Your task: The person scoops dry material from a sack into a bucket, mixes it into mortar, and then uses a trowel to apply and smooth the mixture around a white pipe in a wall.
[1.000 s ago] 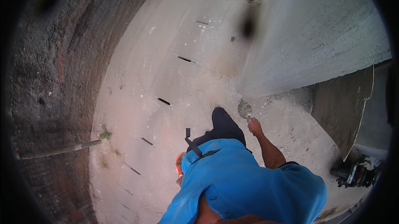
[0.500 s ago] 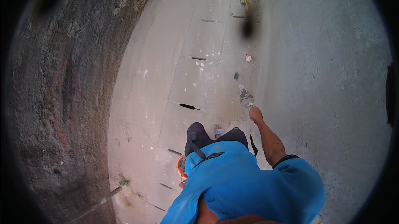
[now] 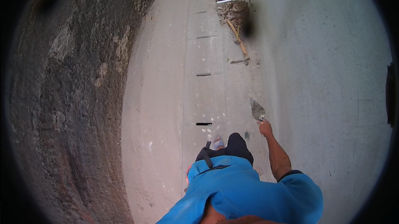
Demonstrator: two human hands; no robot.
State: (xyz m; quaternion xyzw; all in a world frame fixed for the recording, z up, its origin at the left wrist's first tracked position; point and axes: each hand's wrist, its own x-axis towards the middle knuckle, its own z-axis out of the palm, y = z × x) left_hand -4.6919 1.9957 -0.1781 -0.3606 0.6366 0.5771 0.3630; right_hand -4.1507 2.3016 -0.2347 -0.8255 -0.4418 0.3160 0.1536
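Floor (image 3: 158,78): bounded along its left edge by a rough dark wall (image 3: 75,107) and along its right edge by a smooth pale wall (image 3: 332,78); both restrict sideways reach. Widest open passage runs lengthwise down the left half. Right hand (image 3: 265,128), gripping a trowel (image 3: 257,110), has open room ahead and to its left; the pale wall limits it on the right. Farther along the right edge, wooden-handled tools (image 3: 238,40) obstruct, then a rubble-lined pit (image 3: 232,12) crossed by a white bar (image 3: 228,0).
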